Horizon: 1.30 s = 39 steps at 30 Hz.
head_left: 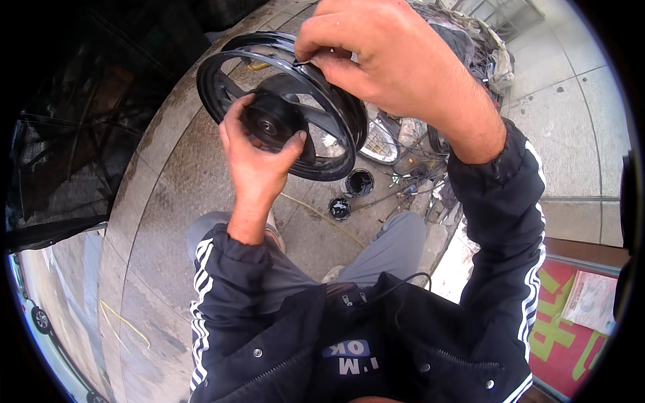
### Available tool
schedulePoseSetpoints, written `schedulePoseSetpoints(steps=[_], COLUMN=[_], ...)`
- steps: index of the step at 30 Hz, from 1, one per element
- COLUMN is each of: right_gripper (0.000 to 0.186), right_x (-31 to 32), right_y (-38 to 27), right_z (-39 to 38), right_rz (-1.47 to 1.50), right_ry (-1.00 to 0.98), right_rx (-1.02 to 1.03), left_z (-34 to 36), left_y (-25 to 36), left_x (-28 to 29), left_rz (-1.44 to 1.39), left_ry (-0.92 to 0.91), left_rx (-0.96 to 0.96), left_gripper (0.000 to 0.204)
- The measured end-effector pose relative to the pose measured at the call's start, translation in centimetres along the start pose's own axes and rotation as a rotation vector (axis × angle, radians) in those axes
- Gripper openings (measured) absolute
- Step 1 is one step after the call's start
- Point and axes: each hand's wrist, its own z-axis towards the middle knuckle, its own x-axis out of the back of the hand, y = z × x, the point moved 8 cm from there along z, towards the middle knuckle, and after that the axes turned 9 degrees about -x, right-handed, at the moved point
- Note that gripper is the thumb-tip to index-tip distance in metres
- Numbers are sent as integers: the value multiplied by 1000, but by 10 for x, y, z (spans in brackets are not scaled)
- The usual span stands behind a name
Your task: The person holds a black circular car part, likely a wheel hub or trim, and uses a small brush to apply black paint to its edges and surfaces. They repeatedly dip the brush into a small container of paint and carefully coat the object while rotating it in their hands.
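Observation:
A black spoked motorcycle wheel rim (285, 101) is held up in front of me, tilted, with its hub side toward me. My left hand (255, 158) grips it by the round black hub, thumb on one side and fingers on the other. Above, my right hand (383, 57) is pinched at the rim's upper edge. A small dark tip shows at its fingertips, but what it belongs to is hidden by the fingers. The rim's outer band looks glossy there. Below the wheel, two round containers of black liquid, a larger one (358, 182) and a smaller one (339, 209), stand on the ground.
Another wheel (381, 142) with a pale rim lies beyond the containers. Scattered tools and small parts (411, 191) lie to its right. A covered heap (487, 50) stands at the far right. A thin yellow hose or cord (322, 216) crosses the paving near my knees.

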Motion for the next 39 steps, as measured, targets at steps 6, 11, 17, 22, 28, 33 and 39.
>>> schedulePoseSetpoints(steps=[6, 11, 17, 22, 28, 33, 39], right_gripper=[7, 16, 11, 18, 22, 20, 22], right_x=[-7, -9, -8, -11, -17, -24, -30], right_y=[0, -2, -4, -4, -4, -3, -7], right_z=[4, -21, -39, -61, -90, -115, -139], right_rz=[-110, -171, -156, -143, -66, -64, 10], right_ry=[-103, -87, -126, -109, -12, 87, 136], right_rx=[78, 24, -43, -94, -167, -204, -269], left_z=[-1, 0, 0, 0, 0, -1, -2], left_y=[2, -1, 0, 0, -5, -1, -2], left_x=[0, 2, 3, 1, -1, -4, -5], left_rz=[-27, -63, -8, -24, -174, -270, -280], left_ry=[9, 52, 40, 34, 73, 66, 58], left_rx=[2, 24, 10, 0, 69, 69, 82], left_gripper=[90, 89, 90, 89, 91, 88, 88])
